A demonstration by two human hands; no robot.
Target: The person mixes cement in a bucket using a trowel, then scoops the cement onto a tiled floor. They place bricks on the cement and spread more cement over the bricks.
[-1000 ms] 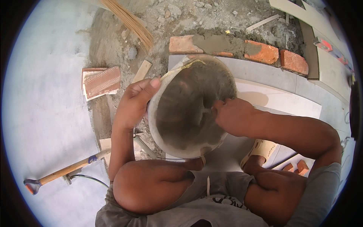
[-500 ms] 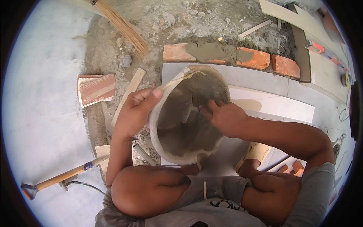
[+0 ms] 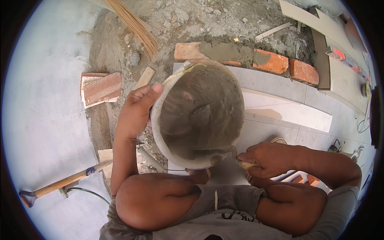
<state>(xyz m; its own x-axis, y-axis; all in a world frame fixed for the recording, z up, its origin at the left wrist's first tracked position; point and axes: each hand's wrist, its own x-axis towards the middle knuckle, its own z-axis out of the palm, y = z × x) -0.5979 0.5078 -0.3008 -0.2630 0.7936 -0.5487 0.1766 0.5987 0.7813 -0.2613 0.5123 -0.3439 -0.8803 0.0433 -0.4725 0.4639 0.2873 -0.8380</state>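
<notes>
My left hand [image 3: 137, 107] grips the rim of a round bucket [image 3: 157, 124], tilted so that its mouth faces me. Wet grey mortar [image 3: 200, 106] coats the inside, with smears on the rim. My right hand [image 3: 269, 159] is closed around the wooden handle of a trowel [image 3: 247, 164]. The trowel's mortar-covered blade lies at the near right edge of the bucket's mouth, hard to tell from the mortar. Beyond the bucket runs a row of orange bricks [image 3: 270, 61], with wet mortar spread over and between some of them.
A pale tile strip [image 3: 296, 110] lies on grey tiles to the right. At left are stacked tile pieces [image 3: 102, 89], a wooden-handled hammer [image 3: 60, 186] and a stick broom [image 3: 134, 30] farther off. A red level [image 3: 346, 62] rests on boards at far right.
My right hand has come out of the bucket's middle, moving down and right to its near edge, and the trowel handle now shows. The bucket has shifted slightly left, its mouth turned more toward me.
</notes>
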